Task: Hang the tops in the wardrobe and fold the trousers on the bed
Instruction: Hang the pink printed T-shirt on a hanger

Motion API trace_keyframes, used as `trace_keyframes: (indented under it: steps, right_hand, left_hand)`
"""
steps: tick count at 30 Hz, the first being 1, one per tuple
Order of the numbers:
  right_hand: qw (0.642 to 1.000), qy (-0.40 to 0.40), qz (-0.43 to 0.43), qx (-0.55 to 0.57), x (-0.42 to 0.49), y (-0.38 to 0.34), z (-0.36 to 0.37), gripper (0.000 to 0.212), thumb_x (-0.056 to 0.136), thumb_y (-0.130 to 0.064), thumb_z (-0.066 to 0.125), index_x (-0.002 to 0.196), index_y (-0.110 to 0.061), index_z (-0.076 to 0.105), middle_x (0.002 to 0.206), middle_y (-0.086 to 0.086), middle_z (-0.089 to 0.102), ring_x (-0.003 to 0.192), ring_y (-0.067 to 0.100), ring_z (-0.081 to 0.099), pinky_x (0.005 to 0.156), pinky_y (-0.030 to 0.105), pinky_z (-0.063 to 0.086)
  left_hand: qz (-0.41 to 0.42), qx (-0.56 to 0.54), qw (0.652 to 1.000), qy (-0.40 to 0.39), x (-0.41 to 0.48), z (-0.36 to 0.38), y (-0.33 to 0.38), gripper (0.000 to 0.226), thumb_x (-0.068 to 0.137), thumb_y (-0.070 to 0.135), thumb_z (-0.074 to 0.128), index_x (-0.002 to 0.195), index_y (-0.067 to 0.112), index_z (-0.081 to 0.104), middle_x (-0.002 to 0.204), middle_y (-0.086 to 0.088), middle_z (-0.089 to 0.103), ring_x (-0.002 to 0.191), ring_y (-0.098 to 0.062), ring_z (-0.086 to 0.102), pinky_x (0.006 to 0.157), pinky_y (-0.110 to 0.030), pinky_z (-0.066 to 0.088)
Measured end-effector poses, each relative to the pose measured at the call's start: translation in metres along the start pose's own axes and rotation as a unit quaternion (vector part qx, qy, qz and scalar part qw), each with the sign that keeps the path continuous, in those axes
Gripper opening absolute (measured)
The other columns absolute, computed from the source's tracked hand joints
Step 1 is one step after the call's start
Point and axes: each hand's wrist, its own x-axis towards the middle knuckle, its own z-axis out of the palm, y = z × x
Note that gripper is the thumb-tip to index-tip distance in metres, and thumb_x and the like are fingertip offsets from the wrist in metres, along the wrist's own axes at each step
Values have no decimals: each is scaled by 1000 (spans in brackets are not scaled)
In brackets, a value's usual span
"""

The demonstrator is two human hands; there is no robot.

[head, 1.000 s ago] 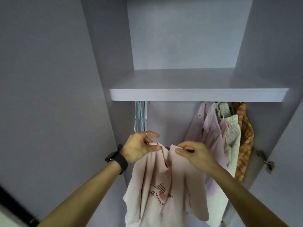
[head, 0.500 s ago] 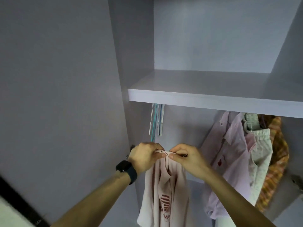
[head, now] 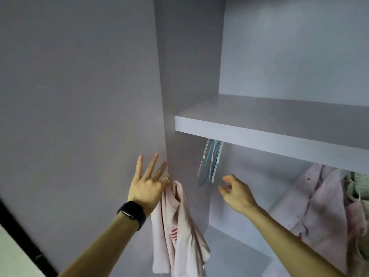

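Note:
A pale pink top [head: 177, 236] with a red print hangs limp in front of the wardrobe's left wall. My left hand [head: 148, 183], with a black watch on the wrist, pinches its collar between thumb and forefinger while the other fingers spread upward. My right hand [head: 234, 191] holds nothing, fingers loosely curled, just below and right of a bunch of empty hangers [head: 210, 161] on the rail under the shelf. No trousers or bed are in view.
A grey shelf [head: 269, 132] spans the wardrobe above the rail. At the right hang a pink shirt [head: 311, 202] and a greenish garment [head: 359, 186]. The open wardrobe door [head: 79, 116] fills the left side.
My right hand has let go of the pink top and moved right toward the empty hangers. The left hand now holds the top alone, and the view has swung left.

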Motion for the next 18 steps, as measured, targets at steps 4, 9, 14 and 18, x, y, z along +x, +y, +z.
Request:
trace_keyframes:
  steps: [4, 9, 14, 18]
  right_hand:
    - [998, 7, 59, 17, 43, 3, 25, 50, 98, -40, 56, 138, -12, 47, 140, 11, 57, 125, 31, 56, 100, 37, 47]
    - [985, 57, 131, 92, 92, 11, 73, 58, 101, -47, 50, 143, -9, 45, 140, 13, 58, 126, 35, 55, 101, 37, 45]
    - [969, 159, 122, 142, 124, 26, 108, 25, 95, -35, 65, 97, -13, 74, 101, 12, 73, 101, 33, 65, 82, 29, 45]
    - [948, 179, 105, 240, 127, 35, 120, 17, 86, -35, 76, 81, -18, 75, 80, 2, 75, 79, 22, 68, 77, 33, 50]
  left_hand:
    - [-10, 87, 995, -42, 14, 20, -20, 44, 106, 37, 25, 147, 37, 40, 167, -1, -5, 137, -35, -40, 95, -64, -41]
    - [11, 139, 990, 33, 21, 42, -31, 56, 97, 33, 18, 132, 38, 62, 163, -3, 9, 145, -42, -17, 104, -65, -32]
    - [36, 224, 972, 52, 24, 68, -37, 68, 92, 36, -1, 143, 40, 42, 164, -5, -14, 140, -46, -34, 92, -73, -37]
    - [41, 229, 969, 79, 27, 71, -37, 69, 90, 35, -4, 144, 36, 40, 168, -3, -1, 148, -46, -20, 91, -72, -37]
